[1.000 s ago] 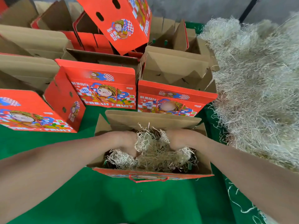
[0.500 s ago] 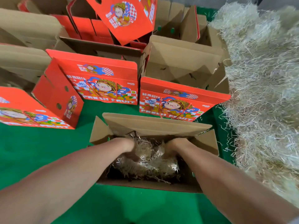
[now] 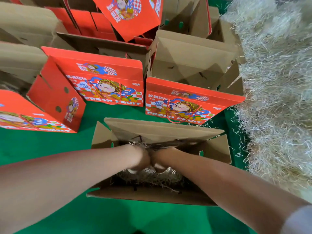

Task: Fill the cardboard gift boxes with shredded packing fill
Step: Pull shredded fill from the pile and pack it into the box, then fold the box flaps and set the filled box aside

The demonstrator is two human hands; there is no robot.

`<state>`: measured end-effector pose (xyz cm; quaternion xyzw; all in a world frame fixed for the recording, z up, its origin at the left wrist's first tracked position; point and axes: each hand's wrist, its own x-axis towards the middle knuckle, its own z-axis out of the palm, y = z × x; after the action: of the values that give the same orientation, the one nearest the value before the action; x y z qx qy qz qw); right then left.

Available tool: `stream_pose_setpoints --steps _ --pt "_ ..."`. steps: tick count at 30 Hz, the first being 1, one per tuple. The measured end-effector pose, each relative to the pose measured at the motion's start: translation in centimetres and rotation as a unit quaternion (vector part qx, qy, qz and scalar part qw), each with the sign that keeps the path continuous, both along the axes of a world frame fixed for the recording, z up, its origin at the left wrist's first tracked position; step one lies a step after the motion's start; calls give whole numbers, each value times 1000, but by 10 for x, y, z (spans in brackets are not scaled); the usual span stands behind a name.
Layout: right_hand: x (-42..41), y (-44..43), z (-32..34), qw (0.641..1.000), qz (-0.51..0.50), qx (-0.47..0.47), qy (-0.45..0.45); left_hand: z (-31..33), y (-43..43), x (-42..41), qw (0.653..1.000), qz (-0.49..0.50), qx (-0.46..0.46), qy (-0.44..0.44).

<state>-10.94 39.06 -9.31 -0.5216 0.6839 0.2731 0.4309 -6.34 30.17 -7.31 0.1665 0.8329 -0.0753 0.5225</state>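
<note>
This is a packing area for fruit gift boxes, more a workshop or stockroom than a home. Many identical red printed cardboard gift boxes (image 3: 104, 85) lettered "FRESH FRUIT", some with red cord handles (image 3: 108, 100), stand open and crowded together in rows on a green cloth-covered work surface (image 3: 50, 146). Just beside them on the right lies a large loose heap of pale straw-coloured shredded packing fill (image 3: 278, 81), kept in bulk.
</note>
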Motion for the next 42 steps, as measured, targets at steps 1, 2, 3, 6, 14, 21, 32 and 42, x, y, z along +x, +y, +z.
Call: stream_pose_setpoints --steps 1,2,3,6,14,21,32,42 --pt "-1 -2 -3 1000 -7 -9 1 -1 5 -5 999 -29 -6 -26" --pt "-2 -3 -4 1000 -11 -9 -1 -3 5 -9 997 -51 -22 -53" --pt "-3 0 -7 1000 -13 -2 -6 -10 3 -12 994 -64 -39 -85" --pt "-12 12 -12 999 2 39 20 -24 -15 -9 987 -94 -79 -106" --pt "14 -3 -24 986 9 -167 9 -37 -24 -2 996 -74 -42 -30" --pt "1 8 -37 998 43 32 37 -45 -30 11 978 -134 -140 -74" --pt "-16 24 -2 990 -65 -121 32 -40 -4 4 978 -77 45 186" --pt "10 46 -30 993 -4 116 -36 -65 -6 25 997 -69 -5 -27"
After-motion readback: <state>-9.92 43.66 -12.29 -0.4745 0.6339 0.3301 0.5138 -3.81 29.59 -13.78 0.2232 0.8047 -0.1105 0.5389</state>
